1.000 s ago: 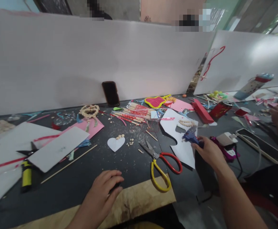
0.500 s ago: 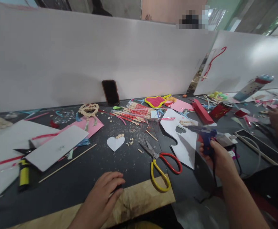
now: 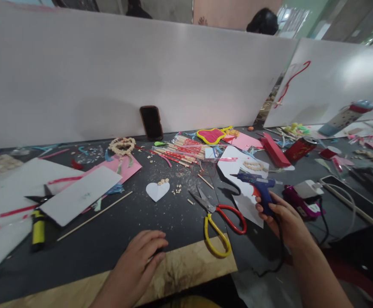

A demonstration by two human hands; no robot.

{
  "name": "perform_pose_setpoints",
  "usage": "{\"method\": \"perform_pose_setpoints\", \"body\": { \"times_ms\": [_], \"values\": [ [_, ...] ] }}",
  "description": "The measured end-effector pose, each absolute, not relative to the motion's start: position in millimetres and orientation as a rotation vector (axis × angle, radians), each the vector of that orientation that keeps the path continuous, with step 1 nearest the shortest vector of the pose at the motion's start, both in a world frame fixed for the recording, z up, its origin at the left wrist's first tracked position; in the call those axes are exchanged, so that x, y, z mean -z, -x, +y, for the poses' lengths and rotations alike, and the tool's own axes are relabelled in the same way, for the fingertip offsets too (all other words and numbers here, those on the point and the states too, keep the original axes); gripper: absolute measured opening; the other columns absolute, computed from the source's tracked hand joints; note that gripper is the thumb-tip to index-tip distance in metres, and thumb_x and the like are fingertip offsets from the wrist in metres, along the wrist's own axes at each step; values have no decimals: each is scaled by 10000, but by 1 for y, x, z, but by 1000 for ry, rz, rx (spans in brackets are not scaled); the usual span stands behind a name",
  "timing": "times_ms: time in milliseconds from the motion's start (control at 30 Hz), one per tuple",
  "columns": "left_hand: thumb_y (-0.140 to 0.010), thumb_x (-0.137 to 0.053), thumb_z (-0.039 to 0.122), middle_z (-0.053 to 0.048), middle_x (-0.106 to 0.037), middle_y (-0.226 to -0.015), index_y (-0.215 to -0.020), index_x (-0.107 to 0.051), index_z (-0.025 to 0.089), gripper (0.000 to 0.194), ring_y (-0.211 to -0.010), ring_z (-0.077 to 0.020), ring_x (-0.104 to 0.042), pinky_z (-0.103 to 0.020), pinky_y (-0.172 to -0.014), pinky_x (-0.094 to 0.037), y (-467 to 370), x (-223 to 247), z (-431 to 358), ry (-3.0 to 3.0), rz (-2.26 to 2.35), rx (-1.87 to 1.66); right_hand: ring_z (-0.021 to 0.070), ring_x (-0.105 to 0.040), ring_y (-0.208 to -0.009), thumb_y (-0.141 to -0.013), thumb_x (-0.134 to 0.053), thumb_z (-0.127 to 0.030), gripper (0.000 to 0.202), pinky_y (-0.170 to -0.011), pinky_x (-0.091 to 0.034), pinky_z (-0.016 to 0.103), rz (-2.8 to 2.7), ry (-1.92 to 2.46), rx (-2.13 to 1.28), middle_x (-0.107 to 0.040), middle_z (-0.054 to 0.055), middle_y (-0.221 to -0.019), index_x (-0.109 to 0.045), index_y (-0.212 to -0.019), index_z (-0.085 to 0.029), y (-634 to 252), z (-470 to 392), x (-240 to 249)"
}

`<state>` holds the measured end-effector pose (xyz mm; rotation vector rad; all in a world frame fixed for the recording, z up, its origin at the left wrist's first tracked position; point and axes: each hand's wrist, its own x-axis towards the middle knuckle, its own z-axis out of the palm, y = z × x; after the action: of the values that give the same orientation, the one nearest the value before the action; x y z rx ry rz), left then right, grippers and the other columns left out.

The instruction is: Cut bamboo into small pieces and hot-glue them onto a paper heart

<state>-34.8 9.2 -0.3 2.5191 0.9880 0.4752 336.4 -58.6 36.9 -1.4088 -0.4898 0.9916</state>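
Observation:
A blue hot glue gun [image 3: 259, 183] with an orange-red trigger is in my right hand [image 3: 284, 218], its nozzle pointing left over the cut white paper [image 3: 248, 209]. Its black cord hangs below the grip. My left hand [image 3: 144, 261] rests at the table's near edge, fingers loosely bent, thumb apart, nothing seen in it. Beyond that hand lies a white paper heart [image 3: 156, 192] with several small pale wooden pieces [image 3: 163, 182] along its upper right edge. More tiny pieces [image 3: 177, 188] lie beside it. Scissors [image 3: 210, 208] with red and yellow handles lie open between my hands.
Red-and-white wrapped sticks [image 3: 183, 149], a standing phone [image 3: 151, 122] and a beaded ring [image 3: 122, 146] are at the back. A yellow-handled tool [image 3: 38, 229] and a thin stick [image 3: 95, 216] lie left. At right are a can [image 3: 301, 149], white adapter [image 3: 306, 188] and phone [image 3: 354, 199].
My right hand has moved the glue gun left and nearer to me, uncovering a purple object by the adapter. The other person's hand at far right has drawn back. My left hand stays put.

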Motion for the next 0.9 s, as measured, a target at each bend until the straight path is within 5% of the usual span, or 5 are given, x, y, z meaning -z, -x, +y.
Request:
{"method": "perform_pose_setpoints", "body": {
  "times_ms": [533,667,900],
  "values": [
    [-876,-479,248,-39,-647,-1066,-998,-611,246,180,-1019,-193,-579,-319,-870,-489,39,5,9,-2516,984,-498,154,-627,-663,-617,-733,-288,457,-533,-494,203,-477,1567,-913,-675,-9,-713,-615,-1058,-267,-322,-61,-34],
    [-878,-476,235,-44,-631,-1091,-1016,-601,244,186,-1046,-197,-558,-340,-901,-465,39,8,9,-2501,999,-471,176,-662,-740,-622,-698,-293,591,-574,-516,215,-445,1674,-868,-706,-3,-837,-551,-1195,-290,-330,-63,-35],
    [-868,-466,175,-48,-616,-1109,-1035,-592,236,218,-1056,-206,-536,-371,-913,-439,31,-10,18,-2489,949,-403,196,-641,-616,-631,-608,-306,610,-485,-500,247,-483,1924,-779,-714,56,-812,-544,-1226,-189,-358,-62,-32]
  ]
}}
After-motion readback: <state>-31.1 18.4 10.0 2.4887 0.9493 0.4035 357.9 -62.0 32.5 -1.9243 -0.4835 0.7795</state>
